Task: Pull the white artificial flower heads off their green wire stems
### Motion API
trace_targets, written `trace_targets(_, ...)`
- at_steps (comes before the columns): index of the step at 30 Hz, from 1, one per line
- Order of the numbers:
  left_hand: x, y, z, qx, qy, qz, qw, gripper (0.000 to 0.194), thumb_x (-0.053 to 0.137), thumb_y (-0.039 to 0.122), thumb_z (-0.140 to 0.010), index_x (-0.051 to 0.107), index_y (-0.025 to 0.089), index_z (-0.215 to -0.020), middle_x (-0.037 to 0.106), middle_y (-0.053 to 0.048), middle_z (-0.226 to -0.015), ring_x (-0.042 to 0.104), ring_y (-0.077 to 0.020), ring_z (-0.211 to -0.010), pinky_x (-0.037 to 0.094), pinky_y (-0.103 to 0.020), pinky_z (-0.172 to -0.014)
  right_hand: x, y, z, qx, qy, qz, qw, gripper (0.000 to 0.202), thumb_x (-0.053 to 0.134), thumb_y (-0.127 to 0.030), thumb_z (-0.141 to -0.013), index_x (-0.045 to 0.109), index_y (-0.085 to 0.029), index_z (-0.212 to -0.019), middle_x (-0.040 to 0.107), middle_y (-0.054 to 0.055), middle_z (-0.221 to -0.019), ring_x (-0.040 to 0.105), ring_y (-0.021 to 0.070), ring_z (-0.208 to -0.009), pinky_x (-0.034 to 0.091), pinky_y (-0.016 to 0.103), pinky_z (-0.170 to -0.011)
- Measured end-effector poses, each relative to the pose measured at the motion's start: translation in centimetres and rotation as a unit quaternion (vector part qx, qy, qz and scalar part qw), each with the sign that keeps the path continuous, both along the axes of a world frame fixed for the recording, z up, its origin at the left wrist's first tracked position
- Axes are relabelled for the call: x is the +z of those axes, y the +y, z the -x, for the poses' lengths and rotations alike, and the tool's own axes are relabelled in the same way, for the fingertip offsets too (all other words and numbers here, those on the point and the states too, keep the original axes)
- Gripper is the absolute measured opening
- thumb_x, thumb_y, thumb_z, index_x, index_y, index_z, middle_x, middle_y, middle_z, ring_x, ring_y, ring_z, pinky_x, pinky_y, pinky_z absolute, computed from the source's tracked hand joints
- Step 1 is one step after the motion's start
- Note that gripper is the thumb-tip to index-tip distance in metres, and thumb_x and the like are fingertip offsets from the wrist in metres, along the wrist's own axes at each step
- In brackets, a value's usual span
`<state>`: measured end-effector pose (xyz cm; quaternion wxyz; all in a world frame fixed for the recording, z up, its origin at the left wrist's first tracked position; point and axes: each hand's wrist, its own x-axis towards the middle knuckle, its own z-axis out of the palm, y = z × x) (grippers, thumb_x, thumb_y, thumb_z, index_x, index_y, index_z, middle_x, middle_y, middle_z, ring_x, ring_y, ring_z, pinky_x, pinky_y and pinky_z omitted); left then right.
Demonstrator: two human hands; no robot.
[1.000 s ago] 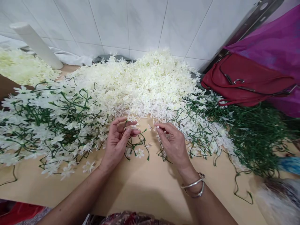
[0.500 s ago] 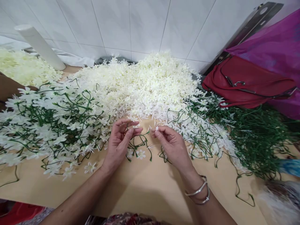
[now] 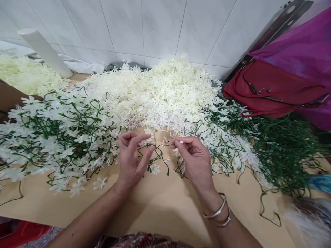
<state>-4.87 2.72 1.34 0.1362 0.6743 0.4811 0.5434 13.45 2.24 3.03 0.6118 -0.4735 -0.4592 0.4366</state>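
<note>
Fingers apart, my left hand [image 3: 133, 160] is beside a loose white flower [image 3: 148, 131] and holds nothing that I can see. My right hand [image 3: 195, 156] pinches a thin green stem [image 3: 167, 144], and a small white piece [image 3: 181, 142] shows at its fingertips. Below and between the hands lie green stems and a white flower [image 3: 155, 168] on the table [image 3: 160, 206]. Beyond them rises a heap of cream-white flowers [image 3: 176, 86]. Stemmed flowers [image 3: 67, 137] are piled on the left.
Green stems [image 3: 287, 151] are heaped at the right below a red bag [image 3: 274, 89] and a purple bag [image 3: 305, 44]. A white roll [image 3: 45, 51] leans near the tiled wall. A person's arm [image 3: 15, 98] shows at the left edge.
My left hand has spread its fingers and shifted slightly left. My right hand has moved a little right, and the green stem now stretches out from its fingers.
</note>
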Motion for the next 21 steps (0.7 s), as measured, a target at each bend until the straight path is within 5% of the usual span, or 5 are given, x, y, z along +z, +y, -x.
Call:
trace_targets(5, 0.5, -0.8, -0.9, -0.131, 0.075, -0.083, 0.985, 0.033, 0.071, 0.008, -0.094, 0.067, 0.023, -0.124, 0.075, -0.005, -0.113, 0.071, -0.0161, -0.107, 0.056, -0.029, -0.099, 1.3, -1.1, 0.6, 0.02, -0.024, -0.032, 0.999, 0.01, 0.073, -0.018, -0.092, 0.078, -0.026, -0.095, 0.079, 0.001, -0.09, 0.074, 0.0145, -0.082, 0.059, 0.028, -0.079)
trace_targets(11, 0.5, -0.7, -0.7, -0.126, -0.076, 0.061, 0.987, 0.018, 0.066, 0.015, -0.099, 0.074, 0.023, -0.114, 0.077, -0.002, -0.095, 0.073, -0.0125, -0.086, 0.057, -0.022, -0.08, 1.4, -1.0, 0.1, 0.018, -0.157, -0.046, 0.986, 0.009, 0.069, -0.018, -0.094, 0.076, -0.023, -0.096, 0.08, 0.003, -0.092, 0.075, 0.0186, -0.085, 0.057, 0.033, -0.077)
trace_targets(15, 0.5, -0.8, -1.0, -0.157, -0.22, 0.188, 0.944, 0.016, 0.061, 0.027, -0.103, 0.071, 0.021, -0.113, 0.064, 0.001, -0.079, 0.062, -0.0095, -0.069, 0.052, -0.02, -0.066, 0.9, -0.6, -0.4, -0.053, -0.414, -0.157, 0.895, 0.017, 0.062, -0.007, -0.095, 0.071, -0.021, -0.094, 0.08, 0.004, -0.093, 0.074, 0.0206, -0.089, 0.048, 0.038, -0.083)
trace_targets(18, 0.2, -1.0, -1.5, -0.172, -0.225, 0.244, 0.928, 0.019, 0.069, 0.03, -0.098, 0.071, 0.02, -0.114, 0.059, 0.003, -0.075, 0.053, -0.0087, -0.065, 0.046, -0.019, -0.06, 0.8, -0.9, -0.2, -0.085, -0.545, -0.219, 0.805, 0.015, 0.06, -0.007, -0.098, 0.068, -0.02, -0.097, 0.081, 0.006, -0.094, 0.073, 0.0223, -0.088, 0.043, 0.04, -0.082)
trace_targets(21, -0.2, -1.1, -1.9, -0.158, -0.22, 0.259, 0.927, 0.018, 0.075, 0.031, -0.093, 0.074, 0.019, -0.107, 0.057, 0.003, -0.073, 0.049, -0.0087, -0.063, 0.042, -0.02, -0.059, 0.8, -1.4, 0.4, -0.074, -0.593, -0.235, 0.766, 0.012, 0.06, -0.01, -0.099, 0.067, -0.019, -0.099, 0.081, 0.006, -0.096, 0.071, 0.0224, -0.085, 0.041, 0.041, -0.081)
